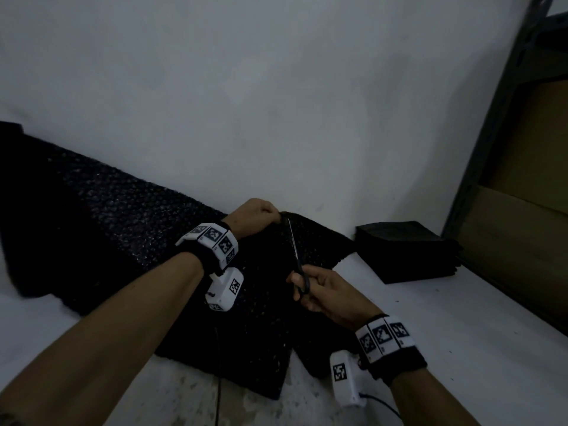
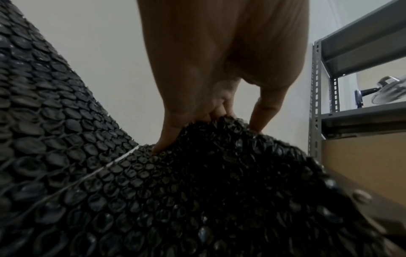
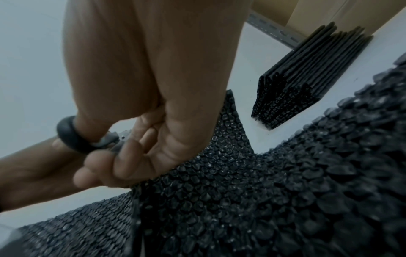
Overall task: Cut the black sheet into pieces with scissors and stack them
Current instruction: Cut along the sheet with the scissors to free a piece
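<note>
Head view: left hand [image 1: 256, 215] pinches the bubble-wrap sheet [image 1: 123, 216] taut; right-hand fingers [image 1: 299, 279] grip scissors [image 1: 296, 256] mid-cut, with little left to sever, I'd judge.

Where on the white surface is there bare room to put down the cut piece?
Bare white table lies in front of the stack of cut pieces, between the black sheet and the shelf rack. The middle is crowded: left hand, right hand and scissors.
</note>
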Available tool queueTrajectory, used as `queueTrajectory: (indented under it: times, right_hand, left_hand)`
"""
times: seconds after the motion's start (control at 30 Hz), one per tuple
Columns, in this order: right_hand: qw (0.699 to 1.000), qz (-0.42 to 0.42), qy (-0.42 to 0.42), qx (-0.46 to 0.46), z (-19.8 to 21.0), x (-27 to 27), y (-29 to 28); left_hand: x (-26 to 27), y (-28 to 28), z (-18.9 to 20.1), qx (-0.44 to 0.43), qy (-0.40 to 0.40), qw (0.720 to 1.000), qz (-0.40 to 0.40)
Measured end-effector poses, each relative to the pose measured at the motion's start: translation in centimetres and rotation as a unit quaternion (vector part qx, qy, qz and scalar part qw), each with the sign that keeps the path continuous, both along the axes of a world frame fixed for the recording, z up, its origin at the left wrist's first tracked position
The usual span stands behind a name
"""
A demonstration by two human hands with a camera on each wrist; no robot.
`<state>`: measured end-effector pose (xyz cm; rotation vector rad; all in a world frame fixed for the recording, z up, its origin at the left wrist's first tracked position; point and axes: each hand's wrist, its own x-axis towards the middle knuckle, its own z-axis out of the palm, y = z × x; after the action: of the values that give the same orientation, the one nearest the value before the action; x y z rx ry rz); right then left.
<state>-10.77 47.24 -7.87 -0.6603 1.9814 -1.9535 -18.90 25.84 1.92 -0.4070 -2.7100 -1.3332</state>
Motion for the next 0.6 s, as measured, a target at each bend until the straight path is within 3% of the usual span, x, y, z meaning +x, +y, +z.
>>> queueTrajectory:
  times: [0.6]
  right_hand:
    - [0.999,0.029,-0.029,-0.032,1.1,-0.3,-0.1]
  left_hand:
    - [0.7,-0.4,-0.2,0.037,-0.003,0.999,-0.010]
